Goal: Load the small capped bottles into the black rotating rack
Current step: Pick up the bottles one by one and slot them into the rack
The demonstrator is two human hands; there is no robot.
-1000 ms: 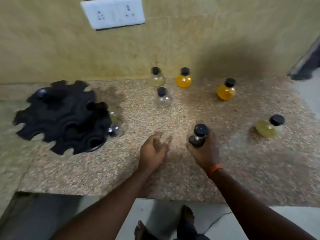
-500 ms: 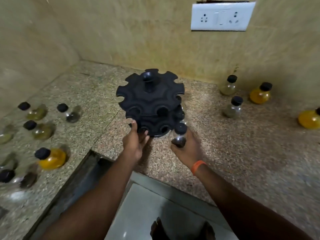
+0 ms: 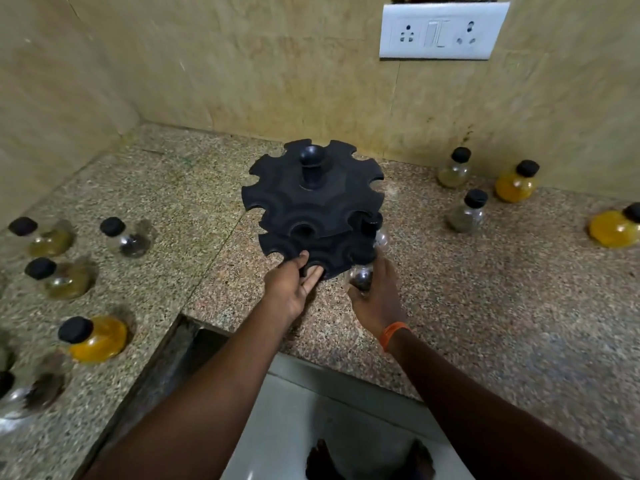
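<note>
The black rotating rack (image 3: 311, 199) stands on the granite counter in the corner, two notched tiers under a knob. My left hand (image 3: 289, 289) holds the lower tier's front edge, thumb on top and fingers beneath a notch. My right hand (image 3: 375, 299) grips a small clear bottle (image 3: 362, 277) with dark contents, its cap tucked up under the lower tier at the rack's front right. Another bottle (image 3: 375, 230) sits in a right-side slot. Loose bottles stand left, among them an orange one (image 3: 95, 339), and right, such as a clear one (image 3: 467, 211).
A tiled wall with a white socket plate (image 3: 441, 31) rises behind the counter. The counter (image 3: 502, 323) wraps round an inner corner; its front edge drops to a pale floor (image 3: 311, 427) where my feet show. Several bottles crowd the left wing.
The view swung left from the loose bottles to the rack. My right hand carried the dark bottle up to the rack's front right; my left hand took hold of the lower tier.
</note>
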